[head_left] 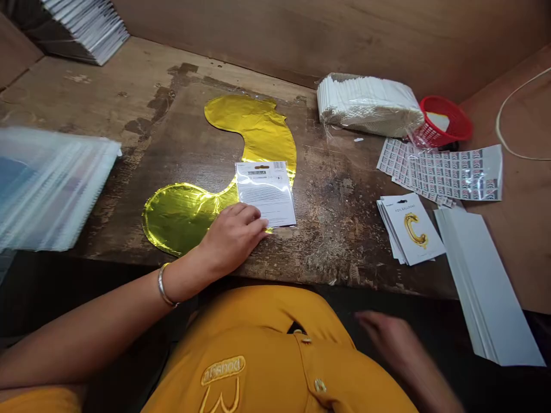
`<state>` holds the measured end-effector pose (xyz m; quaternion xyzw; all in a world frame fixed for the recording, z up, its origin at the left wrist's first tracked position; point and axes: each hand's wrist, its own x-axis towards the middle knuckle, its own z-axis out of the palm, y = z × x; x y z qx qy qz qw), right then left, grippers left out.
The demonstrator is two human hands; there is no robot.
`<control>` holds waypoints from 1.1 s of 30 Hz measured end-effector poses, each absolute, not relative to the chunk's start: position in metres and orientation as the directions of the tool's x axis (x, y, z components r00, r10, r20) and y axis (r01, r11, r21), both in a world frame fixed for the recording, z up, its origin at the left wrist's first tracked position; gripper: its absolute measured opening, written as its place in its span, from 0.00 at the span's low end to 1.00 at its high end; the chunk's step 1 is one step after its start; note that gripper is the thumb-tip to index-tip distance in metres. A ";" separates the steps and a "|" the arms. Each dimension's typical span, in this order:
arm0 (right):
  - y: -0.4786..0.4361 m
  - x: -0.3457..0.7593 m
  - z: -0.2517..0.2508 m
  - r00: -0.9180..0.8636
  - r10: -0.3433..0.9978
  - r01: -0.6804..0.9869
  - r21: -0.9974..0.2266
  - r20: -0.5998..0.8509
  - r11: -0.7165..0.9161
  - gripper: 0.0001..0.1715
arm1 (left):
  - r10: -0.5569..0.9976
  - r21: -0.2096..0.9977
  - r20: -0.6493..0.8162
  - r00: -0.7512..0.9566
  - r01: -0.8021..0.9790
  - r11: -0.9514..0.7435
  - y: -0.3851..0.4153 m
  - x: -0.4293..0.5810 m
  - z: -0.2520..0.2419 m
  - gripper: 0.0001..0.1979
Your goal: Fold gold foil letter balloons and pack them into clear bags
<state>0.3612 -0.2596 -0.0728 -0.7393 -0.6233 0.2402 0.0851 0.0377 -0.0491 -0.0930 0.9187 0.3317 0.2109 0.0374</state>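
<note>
A flat gold foil balloon [271, 135], curved like a C, lies on the worn wooden table. Over its lower right part rests a white card packet [267, 195] in clear plastic, its printed back facing up and its hang hole at the far end. My left hand [235, 238], with a metal bangle on the wrist, is closed at the packet's lower left corner, its curled fingers on the edge. The thumb's grip is partly hidden. My right hand [387, 338] is below the table's front edge, beside my lap, smeared by motion; its fingers cannot be made out.
Packets with a gold C [415, 229] lie at right, beside long white card strips [491, 287] overhanging the edge. Behind are sticker sheets [456, 172], a red basket [460, 123] and bagged white sticks [370, 100]. Plastic sleeves [51, 189] lie left; a stack [92, 28] stands behind.
</note>
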 end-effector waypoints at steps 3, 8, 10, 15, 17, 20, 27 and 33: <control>-0.198 0.349 -0.046 -0.007 0.999 0.904 -0.426 0.035 0.022 0.12 | 0.652 0.271 0.408 0.639 0.597 -0.755 -0.048 0.044 -0.099 0.11; -0.076 0.292 -0.063 -0.453 0.862 0.721 -0.475 0.228 0.505 0.17 | 0.696 0.402 0.386 0.605 0.569 -0.718 -0.045 0.043 -0.101 0.12; -0.051 0.276 -0.081 -0.467 0.852 0.677 -0.524 0.236 0.517 0.12 | 0.709 0.457 0.370 0.600 0.547 -0.702 -0.044 0.043 -0.100 0.12; -0.041 0.268 -0.095 -0.338 0.909 0.654 -0.633 0.244 0.414 0.06 | 0.814 0.532 0.244 0.526 0.629 -0.566 -0.039 0.044 -0.092 0.04; -0.043 0.267 -0.093 -0.305 0.921 0.656 -0.648 0.241 0.387 0.05 | 0.891 0.524 0.167 0.422 0.728 -0.442 -0.036 0.041 -0.088 0.09; -0.045 0.261 -0.092 -0.245 0.934 0.699 -0.621 0.260 0.356 0.05 | 0.960 0.545 0.057 0.274 0.797 -0.260 -0.023 0.032 -0.082 0.25; -0.050 0.250 -0.099 -0.112 0.948 0.786 -0.557 0.299 0.269 0.05 | 0.937 0.867 -0.282 0.206 0.473 0.157 0.001 0.038 -0.073 0.36; -0.041 0.265 -0.074 -0.037 0.997 0.376 -0.926 -0.061 -0.043 0.29 | 0.904 0.983 -0.145 0.402 -0.043 0.177 -0.009 0.041 -0.074 0.30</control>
